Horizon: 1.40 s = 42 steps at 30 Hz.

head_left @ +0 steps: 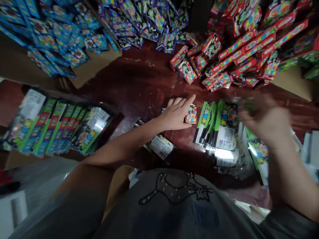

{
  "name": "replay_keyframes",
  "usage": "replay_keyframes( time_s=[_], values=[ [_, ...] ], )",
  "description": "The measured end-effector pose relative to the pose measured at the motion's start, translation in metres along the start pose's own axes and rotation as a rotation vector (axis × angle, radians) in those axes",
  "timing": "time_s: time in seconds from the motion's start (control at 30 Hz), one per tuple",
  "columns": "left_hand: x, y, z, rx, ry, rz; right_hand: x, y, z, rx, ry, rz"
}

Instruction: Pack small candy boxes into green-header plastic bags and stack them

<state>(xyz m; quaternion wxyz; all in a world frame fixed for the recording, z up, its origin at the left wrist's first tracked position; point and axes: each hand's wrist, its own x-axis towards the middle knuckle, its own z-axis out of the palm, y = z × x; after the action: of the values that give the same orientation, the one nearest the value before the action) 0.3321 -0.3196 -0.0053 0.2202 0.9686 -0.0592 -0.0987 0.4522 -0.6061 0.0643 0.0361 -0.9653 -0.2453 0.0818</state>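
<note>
My left hand (175, 114) lies flat over a small red candy box (191, 114), fingers stretched out. Part of that box shows between thumb and index finger, and the rest is hidden under the palm. My right hand (264, 116) is smeared by motion over the right side of the table. A dark greenish blur shows at its fingers, too unclear to name. Just left of it are flat black-and-green printed bags (225, 122) in an overlapping stack. Below my left forearm lies another printed bag (161, 146) with a white label.
Filled black-and-green packs (56, 122) stand in a row at the left. At the back are heaps of blue packets (57, 33), purple packets (149, 20) and red boxes (241, 46). A cardboard flap (96, 64) borders the blue heap. The dark red table (134, 79) lies between.
</note>
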Motion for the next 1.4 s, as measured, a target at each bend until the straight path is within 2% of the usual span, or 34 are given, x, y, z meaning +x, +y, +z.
replay_keyframes(
  time_s=[0.03,0.1,0.17,0.3,0.37,0.47,0.6,0.7,0.77,0.83,0.9,0.97,1.1,1.17,1.27,1.4],
  values=[
    [-0.004,-0.001,-0.001,0.000,0.005,0.005,-0.004,-0.030,0.004,-0.074,-0.059,0.029],
    [-0.016,-0.008,-0.005,0.008,0.018,0.030,0.000,-0.078,0.014,-0.093,-0.198,-0.066],
    [-0.032,-0.019,-0.010,0.022,0.024,0.064,0.012,-0.100,0.022,-0.048,-0.260,-0.178],
    [-0.057,-0.039,-0.015,-0.001,0.032,0.038,0.037,-0.093,0.035,0.035,-0.205,-0.504],
    [-0.061,-0.043,-0.012,-0.028,0.045,0.029,0.044,-0.091,0.039,0.008,-0.255,-0.636],
    [-0.059,-0.044,-0.005,-0.037,0.054,0.041,0.046,-0.099,0.044,0.006,-0.323,-0.720],
    [-0.067,-0.046,-0.009,-0.063,0.072,-0.012,0.041,-0.103,0.052,0.316,-0.191,-0.753],
    [-0.095,-0.050,-0.019,-0.097,0.099,0.002,0.036,-0.094,0.063,0.450,-0.174,-0.761],
    [-0.124,-0.053,-0.025,-0.093,0.049,0.079,0.034,-0.087,0.068,0.364,-0.203,-0.780],
    [-0.156,-0.055,-0.025,-0.069,-0.071,0.153,0.032,-0.085,0.067,0.191,-0.193,-0.799],
    [-0.185,-0.053,-0.021,-0.022,-0.180,0.157,0.031,-0.094,0.064,0.062,-0.127,-0.805],
    [-0.206,-0.047,-0.014,0.046,-0.221,0.100,0.029,-0.115,0.064,0.023,-0.098,-0.823],
    [-0.230,-0.028,0.005,0.138,-0.134,-0.068,0.024,-0.170,0.081,-0.002,-0.193,-0.932],
    [-0.241,-0.019,0.017,0.140,-0.094,-0.139,0.022,-0.186,0.092,0.005,-0.225,-0.953],
    [-0.255,-0.008,0.034,0.133,-0.060,-0.228,0.022,-0.190,0.100,0.018,-0.240,-0.936],
    [-0.261,0.000,0.048,0.128,0.045,-0.315,0.008,-0.188,0.088,0.039,-0.169,-0.900]
  ],
)
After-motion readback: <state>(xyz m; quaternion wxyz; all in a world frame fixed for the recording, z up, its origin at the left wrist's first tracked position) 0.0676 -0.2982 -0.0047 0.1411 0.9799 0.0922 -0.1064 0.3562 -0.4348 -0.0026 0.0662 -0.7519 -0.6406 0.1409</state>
